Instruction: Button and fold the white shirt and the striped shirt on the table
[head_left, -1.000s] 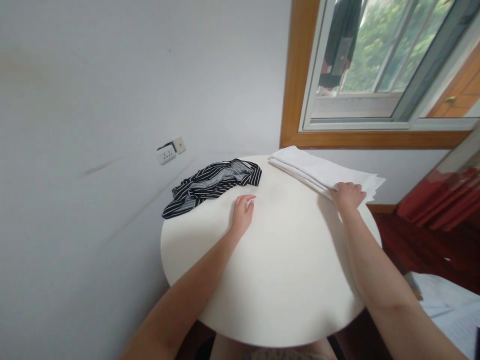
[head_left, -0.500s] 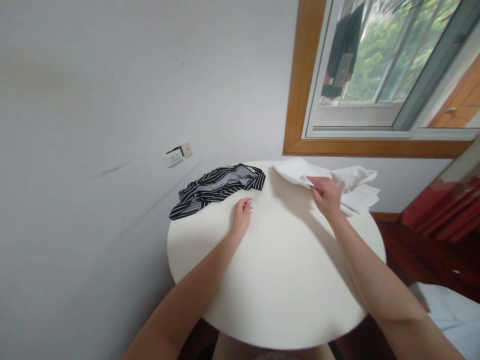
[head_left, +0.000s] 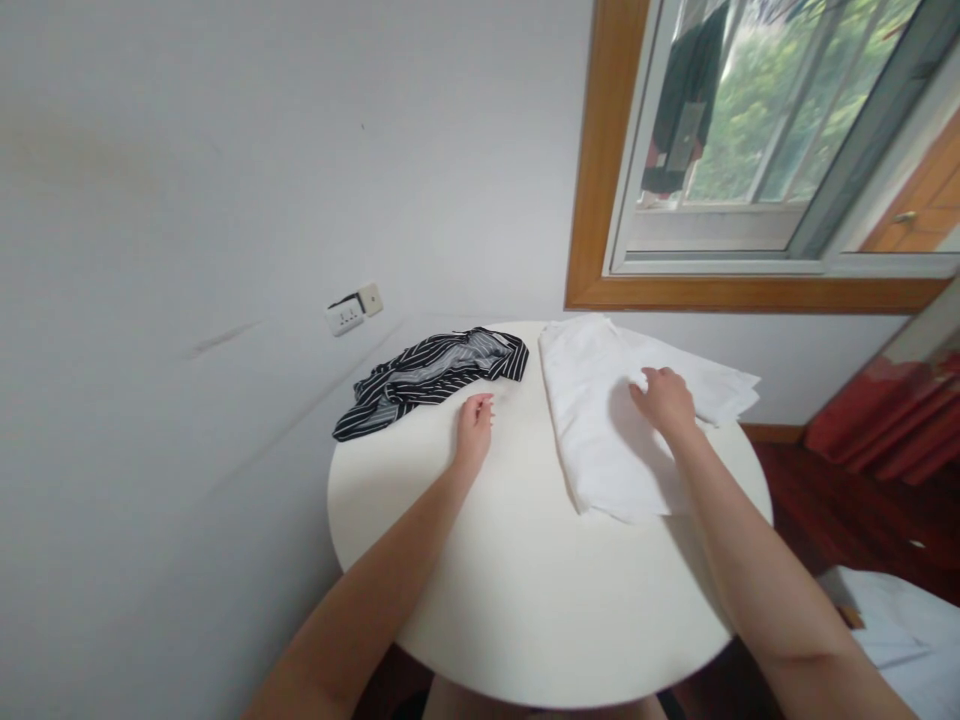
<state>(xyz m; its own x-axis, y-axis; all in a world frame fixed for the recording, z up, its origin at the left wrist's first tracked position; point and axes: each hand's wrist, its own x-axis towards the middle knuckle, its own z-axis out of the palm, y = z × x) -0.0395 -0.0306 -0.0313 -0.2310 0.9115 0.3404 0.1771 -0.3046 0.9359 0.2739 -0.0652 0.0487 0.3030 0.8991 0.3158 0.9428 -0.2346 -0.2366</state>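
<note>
A white piece of cloth, perhaps a garment [head_left: 600, 420], lies spread over the right side of the round white table [head_left: 480, 560]. Just above its middle is my right hand [head_left: 666, 402], fingers bent and apart, holding nothing. My left hand [head_left: 474, 425] rests near the table's centre, its fingers loosely curled with nothing seen in them. A crumpled black garment with white stripes [head_left: 427, 380] lies along the back left rim, close beyond the left hand but apart from it.
Behind the table is a white wall with a socket [head_left: 345, 316] and a wood-framed window [head_left: 682, 293]. At lower right, more white cloth [head_left: 900, 630] sits beside the table. A red curtain [head_left: 892, 410] hangs at the right over the dark floor.
The bunched white cloth has been laid out flat towards the table's front. My right hand has let go of its edge and moved slightly right. My left hand has barely moved.
</note>
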